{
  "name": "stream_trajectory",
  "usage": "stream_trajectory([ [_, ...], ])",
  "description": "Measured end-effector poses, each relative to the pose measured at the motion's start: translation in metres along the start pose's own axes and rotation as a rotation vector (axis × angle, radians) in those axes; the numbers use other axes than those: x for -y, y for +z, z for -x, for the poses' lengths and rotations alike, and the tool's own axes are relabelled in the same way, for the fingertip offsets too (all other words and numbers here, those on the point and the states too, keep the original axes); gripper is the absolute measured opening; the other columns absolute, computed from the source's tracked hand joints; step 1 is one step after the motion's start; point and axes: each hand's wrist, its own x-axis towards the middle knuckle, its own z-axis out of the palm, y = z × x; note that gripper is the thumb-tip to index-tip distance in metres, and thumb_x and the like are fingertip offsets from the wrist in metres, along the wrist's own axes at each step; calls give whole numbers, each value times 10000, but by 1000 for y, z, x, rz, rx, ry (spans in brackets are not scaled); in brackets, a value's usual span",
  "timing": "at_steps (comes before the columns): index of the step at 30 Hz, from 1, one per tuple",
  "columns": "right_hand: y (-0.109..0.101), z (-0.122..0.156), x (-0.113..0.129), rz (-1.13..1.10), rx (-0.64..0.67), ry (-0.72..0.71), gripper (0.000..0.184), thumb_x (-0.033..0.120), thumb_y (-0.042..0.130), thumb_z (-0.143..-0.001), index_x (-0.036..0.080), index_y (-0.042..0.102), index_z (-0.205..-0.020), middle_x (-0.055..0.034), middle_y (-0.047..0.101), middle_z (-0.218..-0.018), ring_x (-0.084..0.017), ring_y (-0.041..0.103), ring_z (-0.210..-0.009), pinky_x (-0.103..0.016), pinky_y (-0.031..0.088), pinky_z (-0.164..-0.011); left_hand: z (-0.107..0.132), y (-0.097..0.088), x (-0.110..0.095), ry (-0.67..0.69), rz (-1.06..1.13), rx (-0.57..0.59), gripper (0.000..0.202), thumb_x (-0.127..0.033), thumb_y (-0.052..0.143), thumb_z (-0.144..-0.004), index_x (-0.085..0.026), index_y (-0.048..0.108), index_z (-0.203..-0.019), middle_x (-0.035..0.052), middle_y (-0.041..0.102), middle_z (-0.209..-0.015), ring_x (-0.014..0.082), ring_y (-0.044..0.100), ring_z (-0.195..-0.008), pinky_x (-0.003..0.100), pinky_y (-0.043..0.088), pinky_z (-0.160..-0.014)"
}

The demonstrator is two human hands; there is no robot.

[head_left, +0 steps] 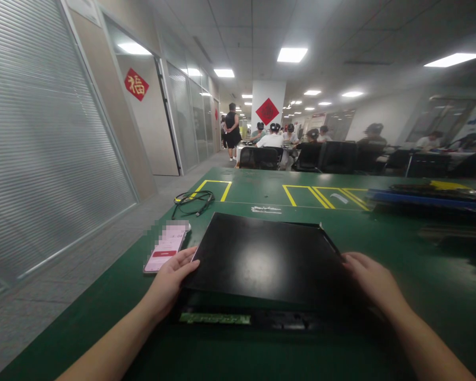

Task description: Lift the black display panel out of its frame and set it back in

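A flat black metal cover panel point(262, 256) lies on top of a low chassis point(241, 318) near the front edge of the green counter point(420, 275). The panel's near edge sits slightly raised over the chassis front, where a green strip shows.

Left hand point(170, 280) is at the panel's left edge, fingers point(188, 256) spread and laid against the rim, thumb along the side; it grips the edge. Right hand point(375, 283) is at the right edge, fingers curled loosely onto the corner, touching the panel.

A phone point(165, 254) lies face up just left of the panel, close beside the left hand. A coiled black cable point(193, 202) lies farther back on the left, near yellow floor-tape style markings point(321, 196). Dark flat units point(432, 198) are stacked at far right. People sit at desks in the background, well apart.
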Motion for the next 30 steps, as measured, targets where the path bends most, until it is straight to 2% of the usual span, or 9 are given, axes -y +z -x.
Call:
stream_trajectory([
  [6, -2, 4, 6, 110, 7, -31, 473, 594, 492, -828, 288, 841, -916, -80, 840, -1003, -337, 741, -983, -407, 530, -814, 0, -1, 2, 31, -10, 32, 562, -157, 952, -588, -154, 750, -1113, 124, 866, -1105, 310, 829, -966, 289, 600, -658],
  [16, -2, 9, 13, 154, 32, -23, 459, 584, 493, -834, 301, 844, -917, -71, 838, -973, -336, 752, -973, -405, 537, -790, -16, -16, 23, 104, -34, 47, 490, -213, 929, -654, -176, 732, -1101, 98, 867, -1023, 289, 832, -866, 288, 589, -617],
  [23, -4, 10, 17, 146, 35, -3, 447, 590, 498, -805, 301, 837, -842, -74, 831, -918, -335, 746, -925, -415, 525, -774, -4, -5, 10, 83, -24, 39, 497, -194, 945, -592, -179, 717, -1034, 96, 866, -984, 306, 828, -891, 292, 582, -622],
  [30, -5, 9, 16, 131, 49, -2, 408, 576, 526, -770, 311, 834, -810, -63, 839, -909, -339, 754, -917, -419, 529, -763, 5, 2, -1, 64, -11, 49, 518, -189, 959, -591, -181, 723, -1052, 108, 864, -1049, 321, 820, -987, 314, 613, -710],
])
